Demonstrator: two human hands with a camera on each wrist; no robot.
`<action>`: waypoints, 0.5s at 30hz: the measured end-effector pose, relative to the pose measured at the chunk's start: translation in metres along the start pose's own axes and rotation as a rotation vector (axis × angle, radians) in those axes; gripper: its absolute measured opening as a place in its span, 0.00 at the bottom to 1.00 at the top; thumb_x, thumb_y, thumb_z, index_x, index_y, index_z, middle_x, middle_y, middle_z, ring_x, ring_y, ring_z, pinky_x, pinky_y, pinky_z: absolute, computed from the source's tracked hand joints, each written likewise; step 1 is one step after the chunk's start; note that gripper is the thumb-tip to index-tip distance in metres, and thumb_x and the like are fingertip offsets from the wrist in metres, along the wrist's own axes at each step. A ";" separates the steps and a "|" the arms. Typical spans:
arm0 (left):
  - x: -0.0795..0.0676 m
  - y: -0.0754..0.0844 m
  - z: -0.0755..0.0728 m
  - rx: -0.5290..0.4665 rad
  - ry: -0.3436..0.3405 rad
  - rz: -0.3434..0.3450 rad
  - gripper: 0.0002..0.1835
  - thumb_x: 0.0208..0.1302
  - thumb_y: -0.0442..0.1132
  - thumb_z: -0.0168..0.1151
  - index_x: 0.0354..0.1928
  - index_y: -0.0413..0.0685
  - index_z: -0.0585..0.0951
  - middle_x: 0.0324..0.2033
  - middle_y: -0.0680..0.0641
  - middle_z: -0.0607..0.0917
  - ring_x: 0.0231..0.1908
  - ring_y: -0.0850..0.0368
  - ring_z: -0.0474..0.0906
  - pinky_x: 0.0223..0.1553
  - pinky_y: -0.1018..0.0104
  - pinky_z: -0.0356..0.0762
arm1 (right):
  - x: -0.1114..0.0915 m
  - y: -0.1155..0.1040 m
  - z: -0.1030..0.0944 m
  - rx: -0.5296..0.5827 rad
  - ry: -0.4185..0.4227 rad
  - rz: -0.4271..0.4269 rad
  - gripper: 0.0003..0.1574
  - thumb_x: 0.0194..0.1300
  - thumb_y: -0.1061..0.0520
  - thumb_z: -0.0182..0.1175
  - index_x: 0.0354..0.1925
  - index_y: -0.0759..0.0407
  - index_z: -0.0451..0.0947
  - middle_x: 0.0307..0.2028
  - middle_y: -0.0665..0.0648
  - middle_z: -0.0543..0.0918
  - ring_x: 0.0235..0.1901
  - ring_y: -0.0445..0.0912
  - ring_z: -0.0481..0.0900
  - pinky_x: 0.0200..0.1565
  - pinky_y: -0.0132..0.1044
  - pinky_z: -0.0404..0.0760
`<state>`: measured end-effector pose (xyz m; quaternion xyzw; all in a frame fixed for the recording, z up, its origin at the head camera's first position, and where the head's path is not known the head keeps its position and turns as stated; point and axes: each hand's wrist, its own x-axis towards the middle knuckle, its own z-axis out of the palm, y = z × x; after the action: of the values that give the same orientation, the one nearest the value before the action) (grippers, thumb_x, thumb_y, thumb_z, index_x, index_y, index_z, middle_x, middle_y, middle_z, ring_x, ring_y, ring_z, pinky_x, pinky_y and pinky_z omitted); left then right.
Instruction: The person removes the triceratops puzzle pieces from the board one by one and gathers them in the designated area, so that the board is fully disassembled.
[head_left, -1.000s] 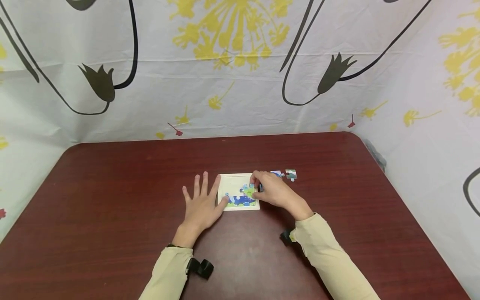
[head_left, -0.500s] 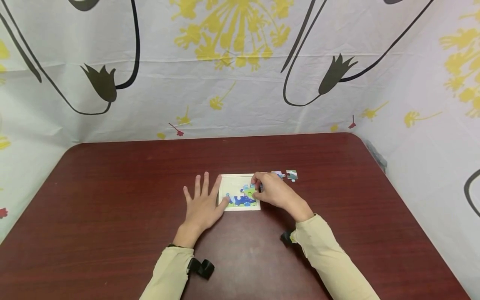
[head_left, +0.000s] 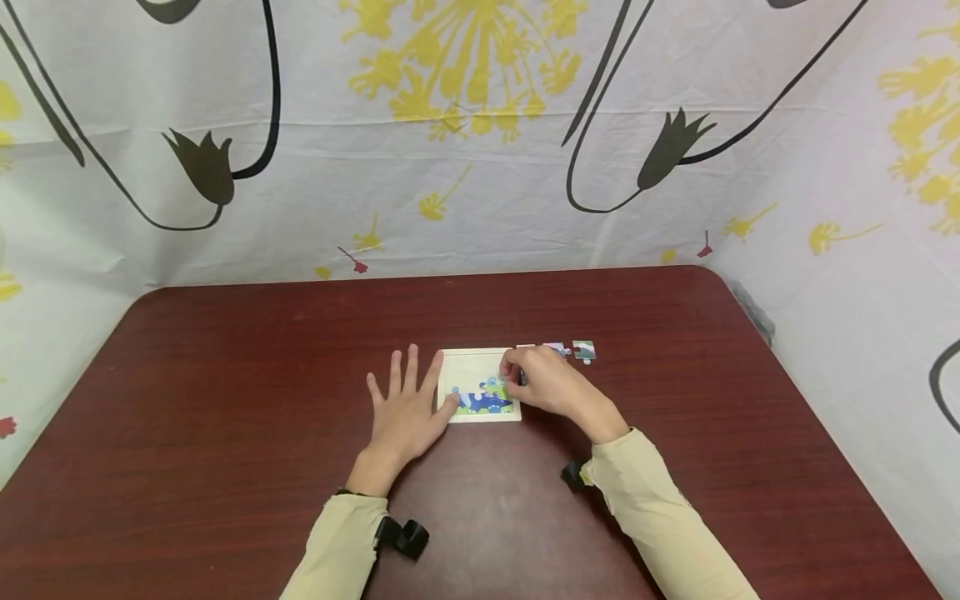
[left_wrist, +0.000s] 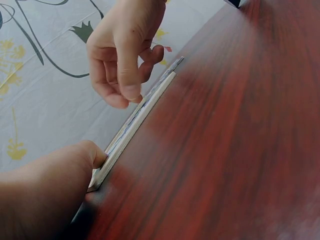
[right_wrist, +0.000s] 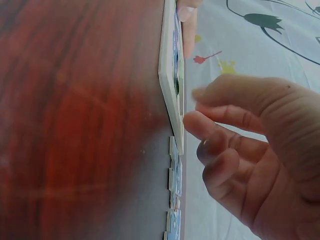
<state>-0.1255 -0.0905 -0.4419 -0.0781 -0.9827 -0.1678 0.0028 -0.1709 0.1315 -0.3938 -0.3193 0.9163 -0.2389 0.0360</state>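
A pale shallow puzzle tray (head_left: 476, 362) lies on the table, with joined jigsaw pieces (head_left: 483, 403) in blue and green along its lower part. My left hand (head_left: 405, 418) lies with fingers spread beside the tray's left edge. Its thumb rests on the tray's lower left, also seen in the left wrist view, where the tray (left_wrist: 141, 123) shows edge-on. Over the tray's right side is my right hand (head_left: 551, 382). In the right wrist view, this hand (right_wrist: 265, 150) has thumb and index finger apart, nothing visible between them, and the other fingers loosely bent.
Several loose jigsaw pieces (right_wrist: 175, 175) lie in a row past the tray's upper right corner; one piece (head_left: 583, 351) sits farthest right. The dark red table (head_left: 225, 433) meets a patterned white cloth (head_left: 480, 225) at the back.
A green and light blue jigsaw piece, at the right fingertips earlier, has moved slightly down into the group in the tray. The right fingers have loosened from it. The left hand stays put.
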 end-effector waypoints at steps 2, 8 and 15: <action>0.000 0.000 0.000 0.001 -0.002 0.000 0.39 0.65 0.63 0.43 0.73 0.59 0.49 0.72 0.42 0.42 0.70 0.42 0.30 0.59 0.33 0.27 | -0.001 -0.001 0.000 -0.006 -0.010 0.026 0.09 0.55 0.56 0.66 0.33 0.58 0.78 0.27 0.47 0.78 0.26 0.39 0.73 0.32 0.34 0.73; 0.001 0.001 0.000 0.001 -0.002 0.000 0.39 0.65 0.63 0.43 0.73 0.59 0.48 0.72 0.42 0.42 0.70 0.42 0.30 0.59 0.33 0.26 | -0.002 0.000 0.001 -0.006 -0.058 0.091 0.17 0.52 0.50 0.70 0.36 0.59 0.79 0.26 0.47 0.77 0.28 0.39 0.73 0.34 0.35 0.74; 0.001 0.001 0.001 0.000 -0.001 -0.002 0.39 0.65 0.63 0.43 0.73 0.59 0.49 0.72 0.42 0.42 0.70 0.43 0.30 0.59 0.33 0.26 | -0.002 -0.001 0.000 -0.004 -0.041 0.050 0.14 0.53 0.51 0.69 0.33 0.58 0.79 0.25 0.47 0.76 0.24 0.38 0.72 0.32 0.34 0.73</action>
<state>-0.1260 -0.0895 -0.4427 -0.0771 -0.9828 -0.1675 0.0019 -0.1683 0.1323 -0.3935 -0.3011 0.9236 -0.2294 0.0602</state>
